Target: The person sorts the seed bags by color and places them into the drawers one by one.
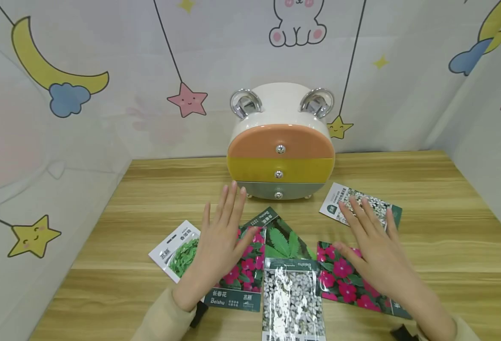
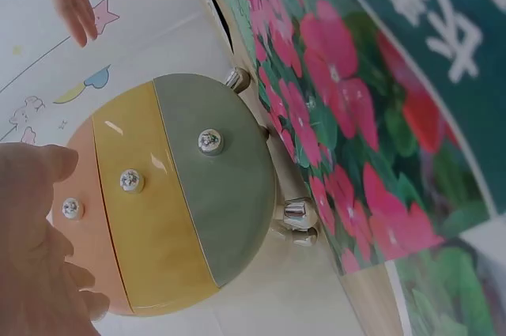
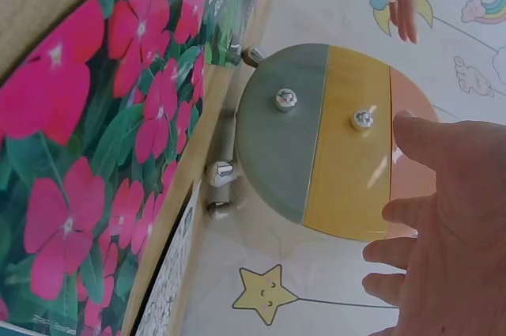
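My left hand [image 1: 220, 244], fingers straight and palm down, hovers over a pink-flower seed packet [image 1: 241, 284] and overlaps a green-leaf packet [image 1: 175, 251] in the head view. The right hand [image 1: 378, 246] is spread the same way above another pink-flower packet [image 1: 346, 277], its fingers overlapping a white-flower packet [image 1: 340, 201]. Neither hand holds anything. Between them lie a packet with a large green leaf [image 1: 282, 239] and a glossy white-flower packet [image 1: 293, 298]. In the left wrist view, the left hand [image 2: 39, 249] appears beside the small drawer box [image 2: 182, 217].
Behind the packets stands the rounded drawer box [image 1: 290, 111], white with silver ears. Its orange, yellow and grey-green drawers are closed, each with a silver knob. A wooden table [image 1: 438, 203] bears everything, backed by a white curtain [image 1: 139, 94] printed with moons and stars.
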`<state>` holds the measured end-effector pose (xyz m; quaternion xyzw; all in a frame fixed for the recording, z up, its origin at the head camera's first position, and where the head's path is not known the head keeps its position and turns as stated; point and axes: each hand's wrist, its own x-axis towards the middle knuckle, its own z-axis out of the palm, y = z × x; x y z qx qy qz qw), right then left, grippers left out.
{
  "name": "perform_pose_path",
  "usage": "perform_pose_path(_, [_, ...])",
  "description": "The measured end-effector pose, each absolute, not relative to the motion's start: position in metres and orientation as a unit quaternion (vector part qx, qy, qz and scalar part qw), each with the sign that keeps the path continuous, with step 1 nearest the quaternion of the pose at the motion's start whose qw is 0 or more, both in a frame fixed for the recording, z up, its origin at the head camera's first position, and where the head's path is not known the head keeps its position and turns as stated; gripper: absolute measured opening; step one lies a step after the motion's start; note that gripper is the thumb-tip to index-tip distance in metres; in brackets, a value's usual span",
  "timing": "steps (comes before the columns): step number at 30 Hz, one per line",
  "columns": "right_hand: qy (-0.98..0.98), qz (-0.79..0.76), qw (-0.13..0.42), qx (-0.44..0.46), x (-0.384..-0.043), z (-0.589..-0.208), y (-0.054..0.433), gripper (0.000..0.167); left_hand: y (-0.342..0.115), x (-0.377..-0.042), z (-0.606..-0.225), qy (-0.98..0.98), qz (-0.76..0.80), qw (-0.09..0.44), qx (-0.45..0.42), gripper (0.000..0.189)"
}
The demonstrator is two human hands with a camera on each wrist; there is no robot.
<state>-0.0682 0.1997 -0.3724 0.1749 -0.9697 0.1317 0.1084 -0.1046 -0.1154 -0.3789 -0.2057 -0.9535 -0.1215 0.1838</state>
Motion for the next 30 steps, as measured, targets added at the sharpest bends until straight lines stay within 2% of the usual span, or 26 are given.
perform_pose_path(17, [-0.963, 0.161, 0.115, 0.182, -0.076, -0.355, 0.188, 0.076, -0.115, -0.119, -0.372, -0.941, -0.167, 0.21, -0.207, 0.086])
perform_pose_path(30, [-0.955, 0.173, 0.159, 0.182, -0.085, -0.345, 0.174, 0.073, -0.113, -0.136, -0.371, -0.921, -0.24, 0.237, -0.196, 0.085])
